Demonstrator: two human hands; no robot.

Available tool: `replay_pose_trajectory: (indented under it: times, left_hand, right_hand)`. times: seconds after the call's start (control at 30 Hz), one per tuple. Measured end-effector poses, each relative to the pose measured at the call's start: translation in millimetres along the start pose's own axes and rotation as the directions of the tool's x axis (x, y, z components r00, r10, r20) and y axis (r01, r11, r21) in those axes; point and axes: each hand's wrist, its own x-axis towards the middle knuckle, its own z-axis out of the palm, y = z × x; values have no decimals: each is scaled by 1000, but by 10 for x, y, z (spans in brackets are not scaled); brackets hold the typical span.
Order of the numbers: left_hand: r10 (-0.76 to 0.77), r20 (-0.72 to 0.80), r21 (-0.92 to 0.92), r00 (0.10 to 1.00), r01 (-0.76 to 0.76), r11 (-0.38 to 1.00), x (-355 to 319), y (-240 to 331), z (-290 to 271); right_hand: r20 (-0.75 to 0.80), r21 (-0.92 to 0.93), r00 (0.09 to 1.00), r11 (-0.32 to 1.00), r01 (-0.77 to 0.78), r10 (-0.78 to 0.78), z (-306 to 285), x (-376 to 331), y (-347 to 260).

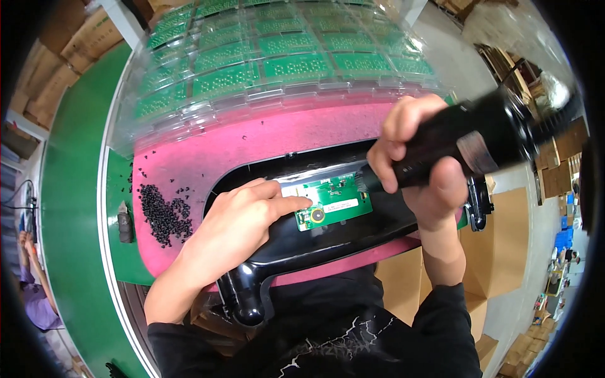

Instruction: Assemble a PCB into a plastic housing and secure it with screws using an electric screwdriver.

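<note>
Board in housing, hands over it, trays of boards, apparently stacked

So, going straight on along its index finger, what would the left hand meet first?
Probably the flat green rectangular circuit board: the left hand reaches over its left edge, though contact depth is unclear.
</note>
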Motion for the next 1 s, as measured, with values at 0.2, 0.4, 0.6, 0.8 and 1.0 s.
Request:
replay_pose_trajectory:
  times: [0.2,0.4,0.6,0.8,1.0]
  left_hand:
    - [104,-250,-450,963,-210,868,72,4,-16]
    - [49,-272,-577,961,-204,791,25,46,-51]
    - [32,-283,-605,959,-205,769,28,17,-61]
    - [76,-257,-577,963,-216,787,36,1,-58]
    - [-32,-143,-662,989,-71,746,34,28,-99]
  right_hand:
    - [-17,478,974,854,205,-225,60,-161,-348]
    - [-115,548,953,783,295,-278,301,-189,-428]
    - [-109,528,948,791,309,-298,328,-164,-365]
    - [-88,531,952,795,295,-294,341,-174,-358]
    - [-23,552,954,792,262,-299,294,-133,-344]
